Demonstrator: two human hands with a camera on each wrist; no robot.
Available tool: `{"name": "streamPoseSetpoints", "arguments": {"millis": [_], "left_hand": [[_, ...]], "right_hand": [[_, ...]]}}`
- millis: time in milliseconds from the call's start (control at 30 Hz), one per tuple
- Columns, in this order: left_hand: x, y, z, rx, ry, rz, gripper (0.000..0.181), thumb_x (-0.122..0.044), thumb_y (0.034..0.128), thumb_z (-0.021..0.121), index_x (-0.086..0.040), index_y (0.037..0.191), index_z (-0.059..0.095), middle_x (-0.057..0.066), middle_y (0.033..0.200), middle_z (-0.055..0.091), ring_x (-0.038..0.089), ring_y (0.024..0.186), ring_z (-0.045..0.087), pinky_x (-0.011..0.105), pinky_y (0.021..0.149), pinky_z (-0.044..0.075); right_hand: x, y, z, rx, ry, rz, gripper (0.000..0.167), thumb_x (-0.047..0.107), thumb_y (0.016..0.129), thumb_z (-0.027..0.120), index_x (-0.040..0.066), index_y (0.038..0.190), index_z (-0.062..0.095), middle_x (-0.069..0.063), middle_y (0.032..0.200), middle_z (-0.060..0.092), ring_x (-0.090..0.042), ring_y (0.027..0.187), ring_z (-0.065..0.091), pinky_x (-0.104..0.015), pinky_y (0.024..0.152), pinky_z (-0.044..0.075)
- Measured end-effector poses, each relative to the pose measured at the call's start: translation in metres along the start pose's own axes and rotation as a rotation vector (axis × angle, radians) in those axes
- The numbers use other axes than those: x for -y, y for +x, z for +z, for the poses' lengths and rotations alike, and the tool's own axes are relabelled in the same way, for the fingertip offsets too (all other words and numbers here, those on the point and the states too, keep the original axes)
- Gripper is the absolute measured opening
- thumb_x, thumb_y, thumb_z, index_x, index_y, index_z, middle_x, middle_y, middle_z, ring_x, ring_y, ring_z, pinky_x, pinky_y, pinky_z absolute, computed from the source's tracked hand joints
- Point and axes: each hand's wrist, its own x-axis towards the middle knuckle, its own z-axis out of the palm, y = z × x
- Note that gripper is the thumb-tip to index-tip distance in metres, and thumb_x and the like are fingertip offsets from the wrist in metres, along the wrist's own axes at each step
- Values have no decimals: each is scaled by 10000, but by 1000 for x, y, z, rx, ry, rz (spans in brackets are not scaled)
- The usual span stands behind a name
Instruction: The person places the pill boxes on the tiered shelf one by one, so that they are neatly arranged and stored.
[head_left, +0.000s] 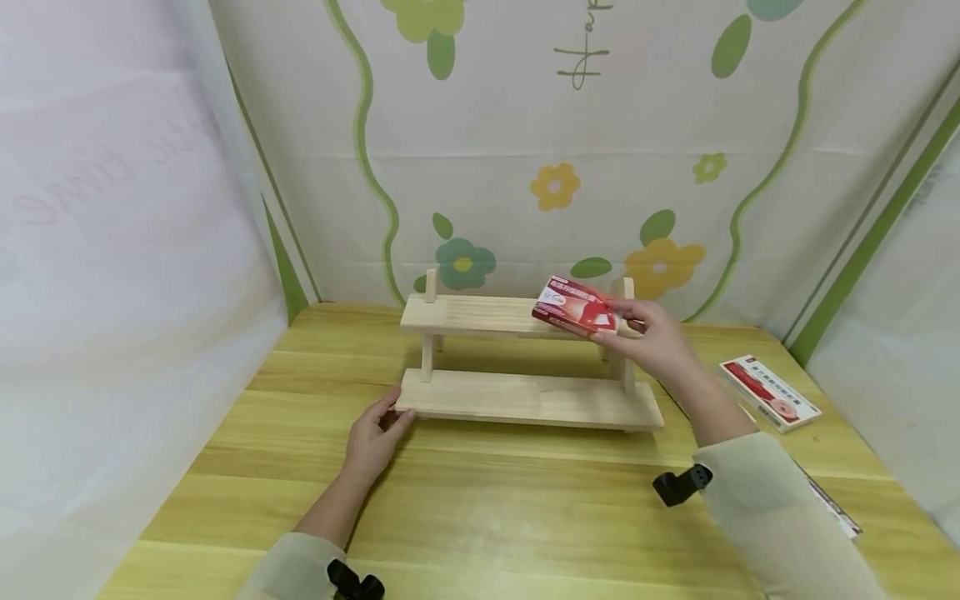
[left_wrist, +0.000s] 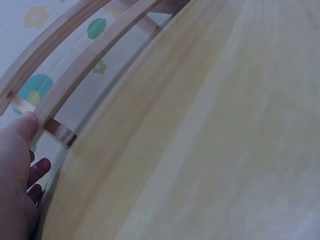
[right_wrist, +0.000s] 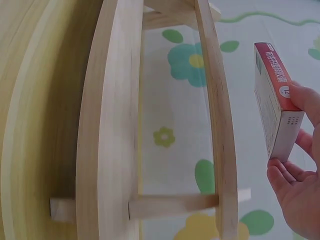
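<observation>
A two-tier wooden shelf (head_left: pixel 525 396) stands on the table near the back wall. My right hand (head_left: pixel 652 337) pinches a red and white medicine box (head_left: pixel 573 307) by its right end, in front of the upper board's right part. In the right wrist view the box (right_wrist: pixel 275 100) is apart from the shelf's upper board (right_wrist: pixel 217 95), with thumb and fingers at its end. My left hand (head_left: pixel 375 437) holds the left end of the lower board. The left wrist view shows that thumb on the board's end (left_wrist: pixel 47 107), the other fingers curled below.
A white and red box (head_left: pixel 771 392) lies on the table (head_left: pixel 525 517) to the right. Another flat box (head_left: pixel 836 508) is partly hidden by my right sleeve. Fabric with printed flowers hangs behind the shelf, and further fabric hangs at both sides.
</observation>
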Motion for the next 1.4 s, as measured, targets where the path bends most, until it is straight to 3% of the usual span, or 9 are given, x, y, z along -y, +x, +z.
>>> {"name": "streamPoseSetpoints", "arguments": {"millis": [333,633,800,1100,1400], "left_hand": [[0,0,-1,11,-8,-25,540,-211,918,702,-90,1411,519,100,1437,539,247,1141,609,136,877,478],[-1,-2,-1,16,8,-27,544,-224,926,693,-96,1421,509,113,1447,526,258,1168,602,294,953,509],[-3,-2,-2,20,14,-33,547,-225,931,687,-94,1428,501,130,1440,530,266,1172,600,311,958,509],[-3,-2,-2,17,-2,-29,544,-206,927,691,-92,1424,504,129,1437,532,260,1145,608,127,859,478],[-3,-2,-1,12,-10,-12,538,-188,924,693,-81,1418,508,125,1435,536,260,1133,617,114,854,475]], "right_hand": [[23,31,39,71,65,2,740,480,823,762,117,1416,508,-142,1499,388,-400,1379,391,-535,1130,348],[40,45,65,102,56,-10,672,435,818,780,148,1380,551,-135,1484,417,-408,1327,446,-547,1070,411],[46,52,76,111,45,-13,665,435,810,786,142,1365,566,-136,1414,468,-356,1287,474,-528,1059,423],[53,61,90,138,49,-30,629,388,826,782,114,1352,572,-128,1382,484,-311,1278,479,-475,1057,441],[55,64,94,146,15,-40,570,385,863,749,109,1334,586,-95,1400,519,-297,1307,487,-473,1087,419]]}}
